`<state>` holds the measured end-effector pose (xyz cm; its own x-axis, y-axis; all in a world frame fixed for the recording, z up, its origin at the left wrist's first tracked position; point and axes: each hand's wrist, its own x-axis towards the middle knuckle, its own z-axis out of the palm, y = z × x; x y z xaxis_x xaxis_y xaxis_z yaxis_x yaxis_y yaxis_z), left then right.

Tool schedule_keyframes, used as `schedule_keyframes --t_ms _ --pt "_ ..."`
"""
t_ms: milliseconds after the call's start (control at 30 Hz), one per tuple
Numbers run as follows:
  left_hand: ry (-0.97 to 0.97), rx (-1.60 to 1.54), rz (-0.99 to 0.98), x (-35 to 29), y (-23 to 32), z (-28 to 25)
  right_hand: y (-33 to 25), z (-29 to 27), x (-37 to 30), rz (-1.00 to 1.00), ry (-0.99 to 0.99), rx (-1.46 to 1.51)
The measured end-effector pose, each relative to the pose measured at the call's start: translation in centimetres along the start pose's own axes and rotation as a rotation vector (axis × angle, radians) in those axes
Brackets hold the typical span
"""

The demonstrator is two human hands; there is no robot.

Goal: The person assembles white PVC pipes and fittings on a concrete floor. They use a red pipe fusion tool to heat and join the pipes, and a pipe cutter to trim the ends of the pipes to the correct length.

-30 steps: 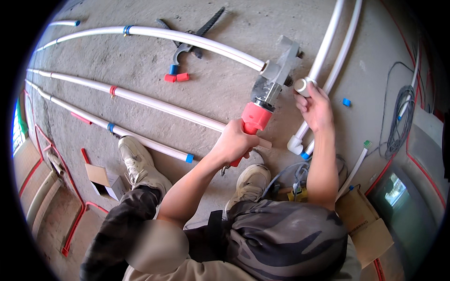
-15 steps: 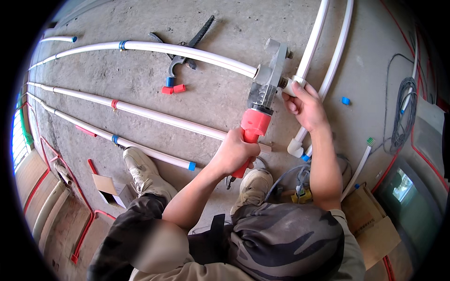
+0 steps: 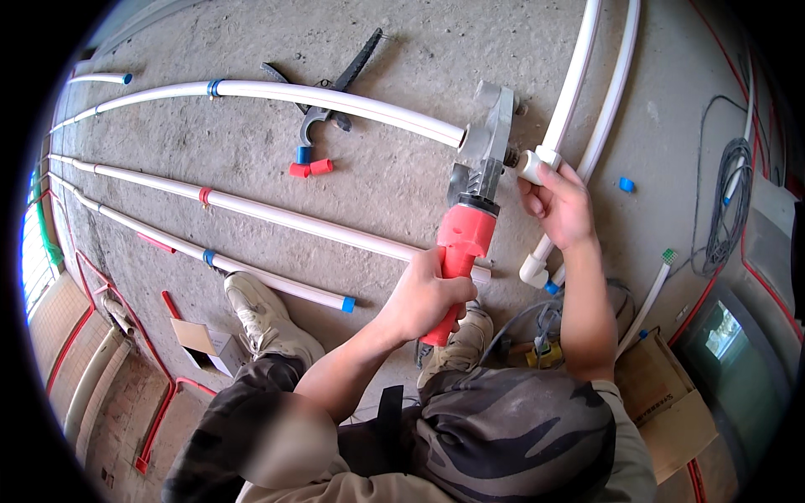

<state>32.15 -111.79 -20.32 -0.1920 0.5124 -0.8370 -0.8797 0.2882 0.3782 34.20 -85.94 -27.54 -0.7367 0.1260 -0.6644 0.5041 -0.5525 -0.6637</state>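
Note:
My left hand (image 3: 428,293) is closed around the red handle of a pipe fusion welder (image 3: 464,230), held with its heating plate pointing away from me. The end of a long white pipe (image 3: 360,104) sits in the socket on the plate's left side. On the right side a dark heating spigot sticks out. Just right of it, a small gap apart, the open mouth of a white elbow fitting (image 3: 532,167) faces the spigot. My right hand (image 3: 563,201) pinches this fitting, which sits at the near end of a white pipe (image 3: 573,75).
Black-handled pipe cutters (image 3: 323,109) lie on the concrete beside red and blue couplings (image 3: 310,166). Two more white pipes (image 3: 310,220) run left. Another pipe ends in an elbow (image 3: 533,268). Right are a blue cap (image 3: 626,184), coiled cable (image 3: 732,197) and a cardboard box (image 3: 662,402).
The elbow fitting, which was against the spigot, now stands slightly apart from it, with my right hand still on it. The welder's handle has shifted a little nearer to me.

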Motion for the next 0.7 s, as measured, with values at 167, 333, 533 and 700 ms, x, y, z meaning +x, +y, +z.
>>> schedule_keyframes --t_ms 167,333,533,700 --pt "-0.013 -0.044 -0.01 0.2 0.6 0.1 -0.2 -0.4 0.6 0.022 -0.017 0.001" --pt "-0.034 -0.053 -0.012 0.4 0.6 -0.5 -0.1 -0.5 1.1 0.028 -0.017 -0.027" --pt "-0.056 -0.064 -0.027 1.1 1.0 -1.2 -0.4 -0.2 1.2 0.032 -0.026 -0.039" --pt "-0.004 -0.084 -0.053 0.9 1.8 -0.2 -0.7 -0.3 1.7 0.095 -0.03 0.021"
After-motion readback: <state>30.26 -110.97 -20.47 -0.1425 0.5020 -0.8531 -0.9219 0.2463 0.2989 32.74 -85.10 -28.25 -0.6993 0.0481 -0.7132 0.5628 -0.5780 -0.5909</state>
